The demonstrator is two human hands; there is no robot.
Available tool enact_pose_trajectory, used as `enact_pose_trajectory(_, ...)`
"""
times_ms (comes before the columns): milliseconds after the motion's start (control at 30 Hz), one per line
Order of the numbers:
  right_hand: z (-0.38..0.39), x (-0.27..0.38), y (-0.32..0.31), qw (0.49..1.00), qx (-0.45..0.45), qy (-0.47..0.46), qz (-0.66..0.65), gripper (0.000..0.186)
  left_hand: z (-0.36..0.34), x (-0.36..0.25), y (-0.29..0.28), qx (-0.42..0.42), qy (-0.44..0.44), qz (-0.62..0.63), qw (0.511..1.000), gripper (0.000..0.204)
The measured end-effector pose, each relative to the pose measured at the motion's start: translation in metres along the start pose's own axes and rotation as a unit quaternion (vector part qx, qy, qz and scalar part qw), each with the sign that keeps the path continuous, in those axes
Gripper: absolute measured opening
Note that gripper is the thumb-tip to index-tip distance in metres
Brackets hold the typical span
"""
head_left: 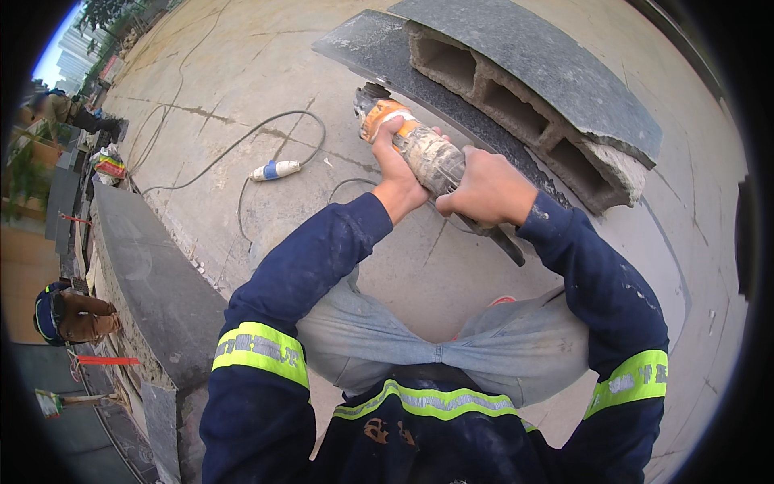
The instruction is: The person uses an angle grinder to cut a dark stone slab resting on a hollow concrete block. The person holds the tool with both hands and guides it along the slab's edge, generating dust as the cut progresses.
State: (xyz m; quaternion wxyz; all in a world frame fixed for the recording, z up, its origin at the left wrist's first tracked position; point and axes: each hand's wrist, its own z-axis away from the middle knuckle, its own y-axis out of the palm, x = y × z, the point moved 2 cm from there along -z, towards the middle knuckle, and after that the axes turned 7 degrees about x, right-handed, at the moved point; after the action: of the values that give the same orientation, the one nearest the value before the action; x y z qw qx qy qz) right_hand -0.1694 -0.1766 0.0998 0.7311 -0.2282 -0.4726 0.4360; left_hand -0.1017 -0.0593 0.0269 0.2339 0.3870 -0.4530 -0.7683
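Observation:
Between my knees and the stone, I hold a worn, dusty orange-and-grey angle grinder [431, 157] in both hands. My left hand [395, 173] wraps the front part of its body, just behind the head. Farther back, my right hand [493, 187] grips the rear end, near the cord. The grinder's head lies beside the edge of a dark grey stone slab [367, 42]; from here I cannot tell whether they touch. On that slab rests a hollow concrete block [481, 81], its openings facing me. Another grey slab [532, 56] lies over the block.
A white-and-blue cable connector [276, 170] lies on the concrete floor, its grey cord [322, 129] looping nearby. Left of me are a large grey slab [161, 274], a colourful bag [109, 161] and red strips [109, 360]. Two other people [60, 111] are at the far left.

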Motion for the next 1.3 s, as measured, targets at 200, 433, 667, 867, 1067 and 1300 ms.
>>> enact_pose_trajectory(200,-0.009,0.003,-0.002,1.000,0.002,-0.010,-0.011,0.063,-0.009,-0.007,-0.006,0.006,0.014,-0.022,1.000,0.061)
enact_pose_trajectory(433,-0.022,0.010,-0.005,1.000,0.009,0.003,-0.009,0.062,-0.019,-0.017,-0.013,-0.002,0.013,-0.018,1.000,0.062)
enact_pose_trajectory(667,-0.038,0.012,-0.004,1.000,0.013,0.006,-0.011,0.061,-0.033,-0.026,-0.021,0.007,0.006,-0.007,1.000,0.059)
enact_pose_trajectory(867,-0.042,0.012,-0.003,1.000,0.006,0.006,-0.007,0.062,-0.035,-0.026,-0.020,-0.003,0.011,0.001,1.000,0.054)
enact_pose_trajectory(1067,-0.035,0.009,-0.002,1.000,0.006,0.002,-0.010,0.064,-0.028,-0.022,-0.017,-0.009,0.011,-0.003,1.000,0.055)
enact_pose_trajectory(1300,-0.020,0.007,-0.001,1.000,-0.001,-0.006,-0.006,0.067,-0.018,-0.014,-0.012,0.004,0.005,-0.011,1.000,0.060)
